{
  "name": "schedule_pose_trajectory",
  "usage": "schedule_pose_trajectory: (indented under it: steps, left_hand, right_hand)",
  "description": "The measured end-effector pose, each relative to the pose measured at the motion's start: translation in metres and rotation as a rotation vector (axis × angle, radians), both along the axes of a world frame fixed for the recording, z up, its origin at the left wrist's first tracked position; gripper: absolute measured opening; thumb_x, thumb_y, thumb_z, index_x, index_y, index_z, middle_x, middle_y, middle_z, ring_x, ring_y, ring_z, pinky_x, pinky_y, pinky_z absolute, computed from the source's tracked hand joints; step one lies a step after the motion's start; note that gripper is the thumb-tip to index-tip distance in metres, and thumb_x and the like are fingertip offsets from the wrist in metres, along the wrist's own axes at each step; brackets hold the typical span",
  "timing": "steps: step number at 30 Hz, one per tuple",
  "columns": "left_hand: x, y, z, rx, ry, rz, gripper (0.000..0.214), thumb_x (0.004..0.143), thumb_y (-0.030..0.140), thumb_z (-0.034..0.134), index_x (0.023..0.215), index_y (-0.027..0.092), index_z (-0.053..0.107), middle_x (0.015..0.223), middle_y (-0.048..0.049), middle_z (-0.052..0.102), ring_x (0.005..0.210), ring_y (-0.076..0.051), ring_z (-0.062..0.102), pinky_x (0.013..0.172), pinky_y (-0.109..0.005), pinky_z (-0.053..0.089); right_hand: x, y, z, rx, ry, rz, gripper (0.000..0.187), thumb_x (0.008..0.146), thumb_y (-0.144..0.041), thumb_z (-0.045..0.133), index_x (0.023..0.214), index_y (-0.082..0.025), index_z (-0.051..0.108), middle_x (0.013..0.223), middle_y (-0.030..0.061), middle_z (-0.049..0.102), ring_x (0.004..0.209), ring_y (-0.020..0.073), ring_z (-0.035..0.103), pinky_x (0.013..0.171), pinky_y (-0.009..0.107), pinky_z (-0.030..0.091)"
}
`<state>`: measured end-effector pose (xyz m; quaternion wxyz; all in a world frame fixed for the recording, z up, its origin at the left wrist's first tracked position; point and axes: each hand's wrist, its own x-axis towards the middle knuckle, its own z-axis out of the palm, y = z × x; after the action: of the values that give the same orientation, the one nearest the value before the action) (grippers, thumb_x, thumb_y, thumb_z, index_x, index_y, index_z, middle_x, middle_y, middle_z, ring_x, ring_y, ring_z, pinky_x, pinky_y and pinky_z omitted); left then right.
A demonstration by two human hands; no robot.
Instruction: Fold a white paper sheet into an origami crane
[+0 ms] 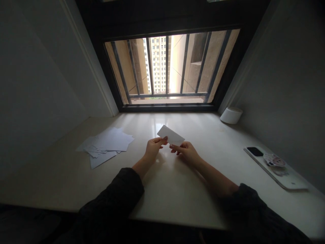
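Both my hands hold one small white folded paper (170,135) above the middle of the pale desk (177,189). My left hand (153,149) pinches the paper's near left edge between thumb and fingers. At the paper's near right corner, my right hand (186,151) pinches it as well. The paper is tilted and lifted off the surface. Dark sleeves cover both forearms.
A loose pile of white paper sheets (106,145) lies on the desk to the left. A phone (275,166) with a sticker on its back lies face down at the right. A white round object (231,115) sits by the barred window (169,67).
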<state>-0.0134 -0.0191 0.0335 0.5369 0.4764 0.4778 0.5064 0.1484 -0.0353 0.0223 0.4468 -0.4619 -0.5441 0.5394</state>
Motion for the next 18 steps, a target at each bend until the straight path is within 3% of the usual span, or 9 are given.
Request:
schedule_pose_trajectory:
  steps: [9, 18]
  left_hand:
    - [0.0007, 0.0002, 0.0019, 0.014, -0.055, 0.084, 0.033, 0.061, 0.048, 0.073, 0.06, 0.016, 0.066, 0.065, -0.0036, 0.06, 0.068, -0.015, 0.054, 0.064, -0.027, 0.037]
    - [0.0014, -0.0021, 0.0044, -0.08, -0.178, 0.059, 0.031, 0.056, 0.044, 0.077, 0.063, 0.016, 0.065, 0.069, -0.0044, 0.06, 0.073, -0.016, 0.055, 0.067, -0.026, 0.037]
  right_hand:
    - [0.002, 0.0031, -0.001, -0.052, 0.004, 0.011, 0.032, 0.06, -0.046, 0.074, 0.07, -0.015, 0.071, 0.062, 0.005, 0.069, 0.053, 0.0126, 0.054, 0.054, 0.027, 0.039]
    - [0.0037, 0.0026, 0.0032, -0.044, 0.035, 0.05, 0.031, 0.062, -0.044, 0.074, 0.07, -0.014, 0.071, 0.065, 0.0052, 0.069, 0.055, 0.0122, 0.055, 0.055, 0.026, 0.04]
